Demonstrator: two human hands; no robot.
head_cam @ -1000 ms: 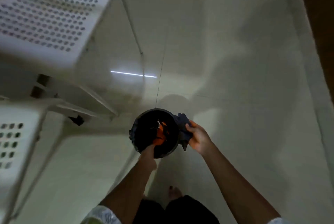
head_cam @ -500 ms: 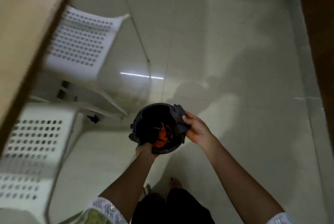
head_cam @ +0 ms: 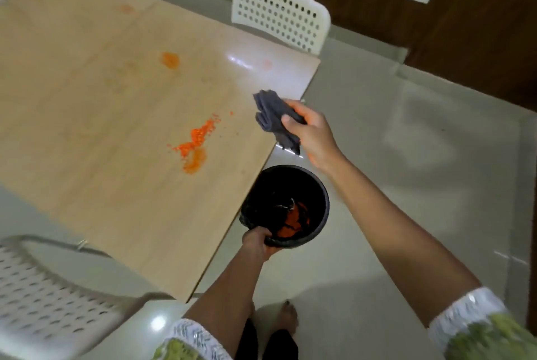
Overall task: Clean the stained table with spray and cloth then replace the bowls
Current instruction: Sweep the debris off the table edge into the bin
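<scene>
The light wooden table (head_cam: pixel 101 127) carries orange crumbs and smears (head_cam: pixel 194 141), with another orange stain (head_cam: pixel 170 59) farther back. My right hand (head_cam: pixel 311 130) is shut on a folded dark grey cloth (head_cam: pixel 273 118), held just above the table's right edge. My left hand (head_cam: pixel 260 242) grips the near rim of a black bin (head_cam: pixel 316 194), which hangs beside and below that edge. Orange scraps lie inside the bin. No bowls or spray bottle are in view.
A white perforated chair (head_cam: pixel 280 15) stands at the table's far end. Another white chair (head_cam: pixel 43 301) is at the near left. Pale tiled floor (head_cam: pixel 406 156) stretches to the right, bounded by a dark wooden wall (head_cam: pixel 465 11). My feet are below.
My view has swung up from the floor to the table. My right hand has lifted the cloth off the bin's rim to the table edge. My left hand keeps hold of the bin.
</scene>
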